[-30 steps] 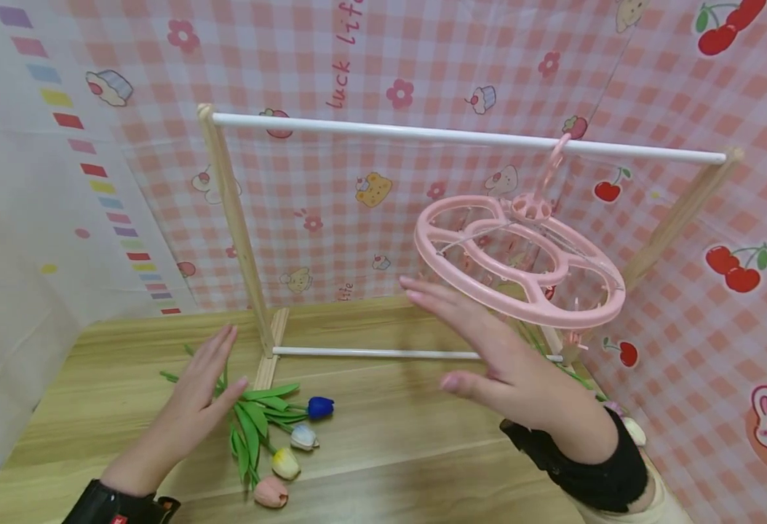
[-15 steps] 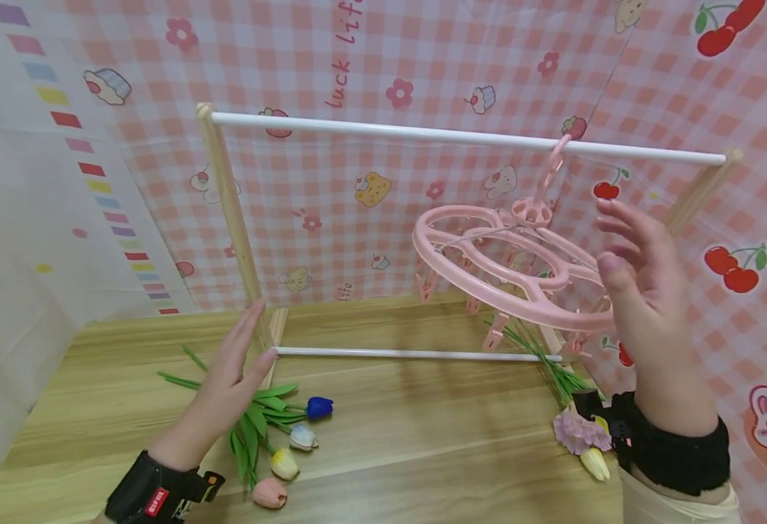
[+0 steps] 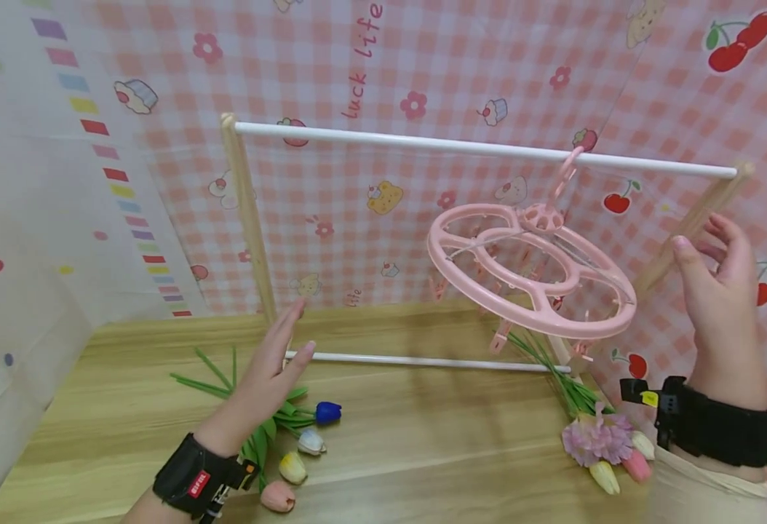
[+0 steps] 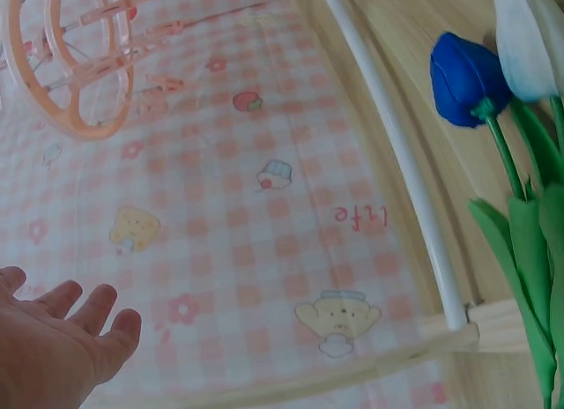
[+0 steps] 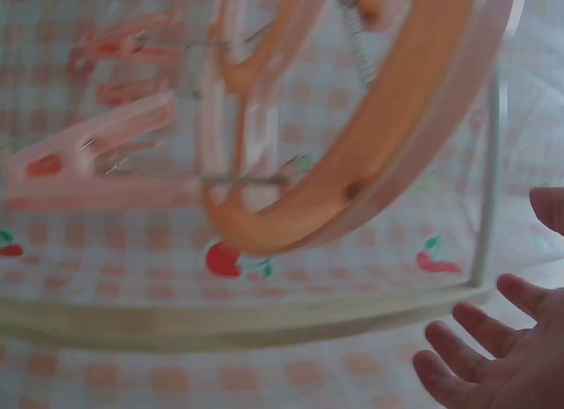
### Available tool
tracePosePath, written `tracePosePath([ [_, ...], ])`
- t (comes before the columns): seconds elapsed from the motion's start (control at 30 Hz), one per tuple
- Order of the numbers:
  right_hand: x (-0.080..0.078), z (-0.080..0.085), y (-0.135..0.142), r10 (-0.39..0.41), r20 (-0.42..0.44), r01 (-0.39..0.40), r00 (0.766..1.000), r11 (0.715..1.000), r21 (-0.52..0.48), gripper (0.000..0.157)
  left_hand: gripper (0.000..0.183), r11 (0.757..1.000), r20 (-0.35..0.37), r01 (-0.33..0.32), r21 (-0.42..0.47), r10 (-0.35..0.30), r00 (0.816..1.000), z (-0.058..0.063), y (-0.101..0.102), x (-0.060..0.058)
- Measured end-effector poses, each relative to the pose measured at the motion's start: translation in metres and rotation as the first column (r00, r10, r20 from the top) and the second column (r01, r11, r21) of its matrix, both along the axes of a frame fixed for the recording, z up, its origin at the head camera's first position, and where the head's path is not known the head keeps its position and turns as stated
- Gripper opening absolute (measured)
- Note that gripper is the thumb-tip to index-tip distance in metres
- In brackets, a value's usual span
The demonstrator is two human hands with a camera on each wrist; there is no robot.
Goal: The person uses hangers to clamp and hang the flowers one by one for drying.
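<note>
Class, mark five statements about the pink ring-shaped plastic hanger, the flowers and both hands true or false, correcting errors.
1. The pink ring-shaped plastic hanger hangs from the upper white rod. True.
2. The right hand grips the hanger. False: the right hand holds nothing.
3. The dark-blue tulip lies on the wood-grain table. True.
4. The frilly pale-purple flower lies touching that tulip. False: the two lie well apart.
5. The left hand is empty. True.

A round pink hanger (image 3: 541, 297) hooks over a white bar (image 3: 423, 143); clips (image 3: 500, 338) dangle beneath.
</note>
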State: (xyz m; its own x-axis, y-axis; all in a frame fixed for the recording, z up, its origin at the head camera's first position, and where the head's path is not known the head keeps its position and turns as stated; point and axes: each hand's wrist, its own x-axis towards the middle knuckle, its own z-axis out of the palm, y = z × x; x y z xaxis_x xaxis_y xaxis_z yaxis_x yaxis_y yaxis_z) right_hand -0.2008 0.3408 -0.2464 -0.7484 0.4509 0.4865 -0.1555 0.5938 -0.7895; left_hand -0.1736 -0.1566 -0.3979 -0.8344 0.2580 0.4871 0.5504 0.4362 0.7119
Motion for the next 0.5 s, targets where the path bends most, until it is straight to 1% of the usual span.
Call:
tracePosePath([
  [0.03,-0.003,-0.003,0.004,-0.018,0.016,0.019,1.000,1.000,-0.013,0.056,0.062,1.000,0.001,0.007,0.002,-0.007,1.000,0.000,0.002,0.000],
  [0.1,-0.009,-0.006,0.012,-0.028,0.053,0.030,0.998,0.998,-0.047,0.058,0.062,1.000,0.005,0.020,0.009,-0.020,1.000,-0.001,0.004,0.000],
  [0.23,-0.018,-0.013,0.024,-0.020,0.139,0.036,0.990,0.994,-0.106,0.062,0.062,0.999,0.015,0.029,0.021,-0.030,0.999,-0.003,0.007,0.000],
  [0.33,-0.026,-0.019,0.033,-0.020,0.202,0.044,0.979,0.992,-0.114,0.065,0.061,0.999,0.014,0.034,0.033,-0.035,0.999,-0.004,0.007,0.000],
  [0.4,-0.031,-0.020,0.039,0.001,0.229,0.026,0.973,0.993,-0.117,0.067,0.061,0.998,0.017,0.037,0.042,-0.038,0.999,-0.004,0.006,-0.002],
  [0.5,-0.039,-0.022,0.046,0.061,0.250,-0.032,0.966,0.993,-0.118,0.068,0.060,0.998,0.021,0.035,0.058,-0.036,0.999,-0.006,0.005,-0.003],
])
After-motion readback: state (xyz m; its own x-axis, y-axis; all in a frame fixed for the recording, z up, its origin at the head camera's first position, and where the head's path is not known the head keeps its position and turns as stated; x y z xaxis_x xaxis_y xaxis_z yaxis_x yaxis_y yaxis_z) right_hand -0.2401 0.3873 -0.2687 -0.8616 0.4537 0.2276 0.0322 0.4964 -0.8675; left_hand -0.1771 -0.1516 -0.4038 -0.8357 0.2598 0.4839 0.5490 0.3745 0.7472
